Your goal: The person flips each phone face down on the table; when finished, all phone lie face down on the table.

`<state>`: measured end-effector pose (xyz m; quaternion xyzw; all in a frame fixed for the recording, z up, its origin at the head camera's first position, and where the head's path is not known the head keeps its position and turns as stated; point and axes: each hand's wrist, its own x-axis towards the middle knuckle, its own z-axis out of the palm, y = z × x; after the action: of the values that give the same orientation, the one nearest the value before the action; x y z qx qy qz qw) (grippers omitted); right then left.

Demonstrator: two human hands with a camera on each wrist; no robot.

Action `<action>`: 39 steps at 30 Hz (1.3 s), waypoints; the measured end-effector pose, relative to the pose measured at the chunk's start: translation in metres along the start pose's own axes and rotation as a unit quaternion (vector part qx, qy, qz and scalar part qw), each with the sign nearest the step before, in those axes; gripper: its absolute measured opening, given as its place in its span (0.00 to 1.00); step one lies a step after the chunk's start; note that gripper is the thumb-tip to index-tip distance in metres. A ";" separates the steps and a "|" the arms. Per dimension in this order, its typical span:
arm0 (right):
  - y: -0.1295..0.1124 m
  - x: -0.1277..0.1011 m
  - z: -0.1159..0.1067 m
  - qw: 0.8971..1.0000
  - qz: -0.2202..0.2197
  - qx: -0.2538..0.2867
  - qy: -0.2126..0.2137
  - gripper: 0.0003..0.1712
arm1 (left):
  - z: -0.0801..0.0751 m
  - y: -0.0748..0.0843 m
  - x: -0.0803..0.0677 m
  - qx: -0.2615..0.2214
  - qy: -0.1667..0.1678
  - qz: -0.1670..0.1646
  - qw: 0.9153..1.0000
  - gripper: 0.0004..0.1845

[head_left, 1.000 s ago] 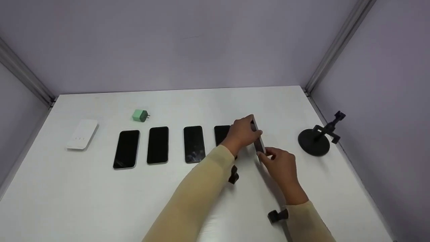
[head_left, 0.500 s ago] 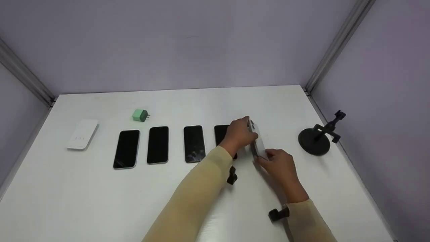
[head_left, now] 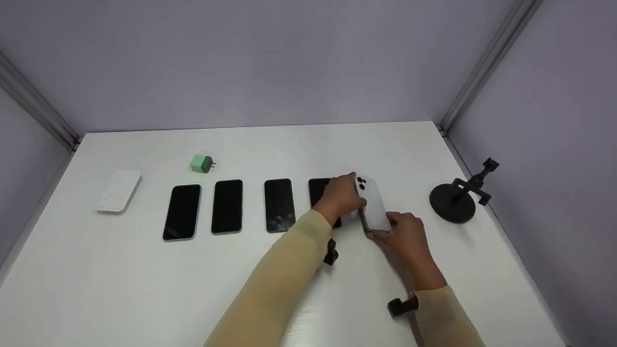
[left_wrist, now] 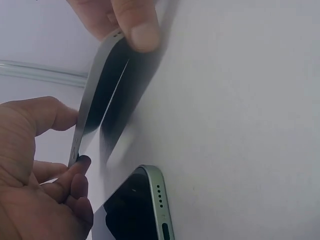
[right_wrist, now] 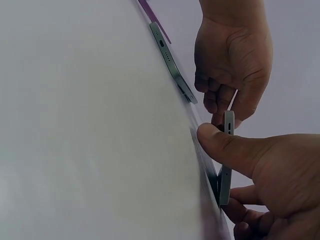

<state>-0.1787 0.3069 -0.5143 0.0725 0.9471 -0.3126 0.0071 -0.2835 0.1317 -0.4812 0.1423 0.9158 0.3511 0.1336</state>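
My left hand (head_left: 341,195) and right hand (head_left: 406,237) pinch a phone (head_left: 375,205), held tilted between my fingers, screen facing the bench (head_left: 120,274). I'd best turn both ends together, avoiding the neighbour phone (head_left: 318,187) beside my left fingers.

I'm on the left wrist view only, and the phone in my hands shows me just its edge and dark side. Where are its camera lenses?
Observer: In the head view, the camera lenses sit on the white back of the held phone, at the end in the left hand.
Operator: And what stands to the right of my right hand?
Observer: The head view shows a black stand there, apart from that hand.
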 end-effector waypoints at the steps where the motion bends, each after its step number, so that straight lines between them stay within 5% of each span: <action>1: 0.000 0.000 0.000 1.000 0.002 0.000 -0.002 0.43 | 0.000 0.000 0.000 0.004 -0.003 -0.001 1.000 0.45; 21: 0.031 -0.012 -0.022 0.998 0.055 0.002 -0.032 0.49 | 0.026 0.026 0.004 0.150 -0.064 0.016 0.986 0.62; 27: 0.032 -0.009 -0.020 0.998 0.048 0.008 -0.032 0.47 | 0.024 0.030 0.001 0.204 -0.070 0.024 0.976 0.55; 33: 0.030 -0.008 -0.017 0.998 0.046 0.018 -0.028 0.44 | 0.022 0.032 -0.007 0.209 -0.069 0.029 0.975 0.43; 39: 0.031 -0.005 -0.019 0.999 0.032 0.015 -0.033 0.38 | 0.023 0.032 -0.012 0.229 -0.065 0.042 0.970 0.40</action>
<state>-0.1690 0.3416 -0.5170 0.0926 0.9386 -0.3289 0.0471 -0.2591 0.1644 -0.4746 0.2302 0.9543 0.1273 0.1415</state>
